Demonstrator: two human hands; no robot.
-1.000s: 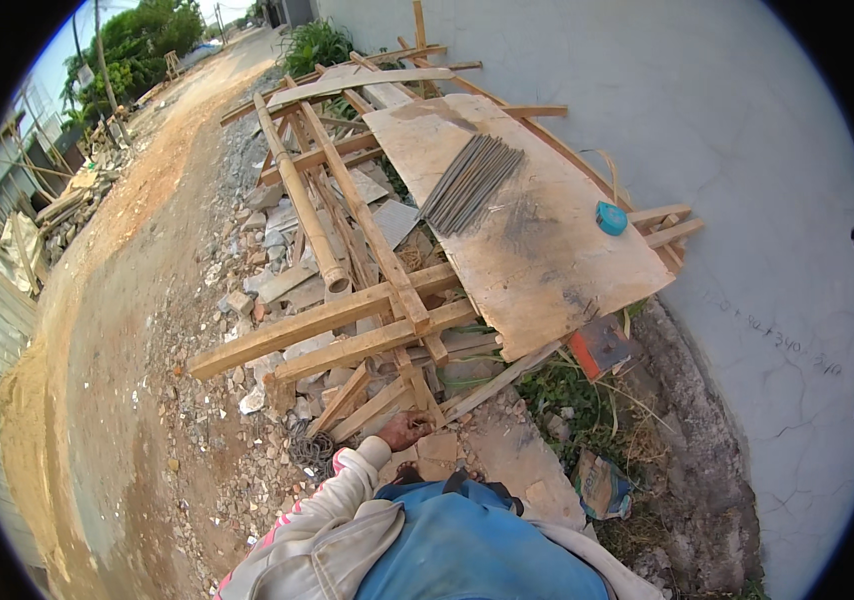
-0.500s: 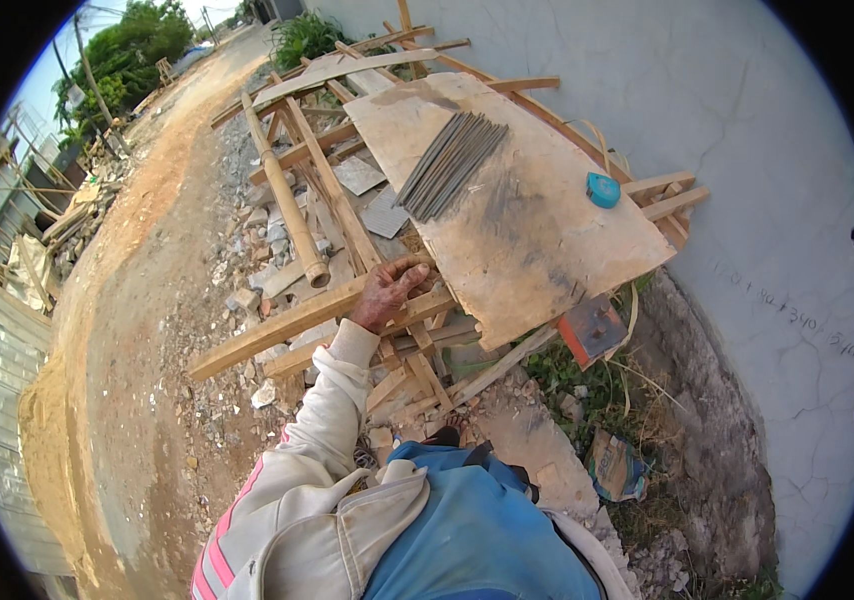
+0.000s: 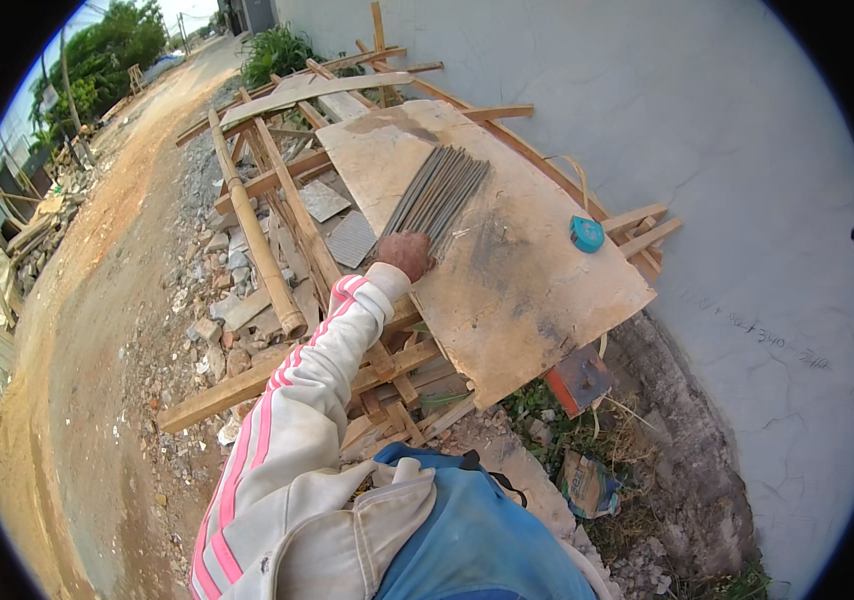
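A bundle of thin grey metal rods (image 3: pixel 439 195) lies side by side, slanting across a worn, stained plywood board (image 3: pixel 527 290). Over the near ends of the rods is my left hand (image 3: pixel 405 256), its fingers curled around them at the board's left edge. The fingertips are mostly hidden beneath the hand. A teal tape measure (image 3: pixel 587 234) sits near the board's right edge, apart from the hand. My right hand does not show.
Wooden beams (image 3: pixel 232 387) and a bamboo pole (image 3: pixel 257 235) stick out left of the board, above broken rubble. A pale cracked wall (image 3: pixel 727 150) runs along the right. Below the board's near corner is an orange-red and dark object (image 3: pixel 580 380). A dirt road (image 3: pixel 97 300) stretches away left.
My left hand has moved forward from beside the wooden beams to the near ends of the rods and curled around them. The whole view has shifted slightly.
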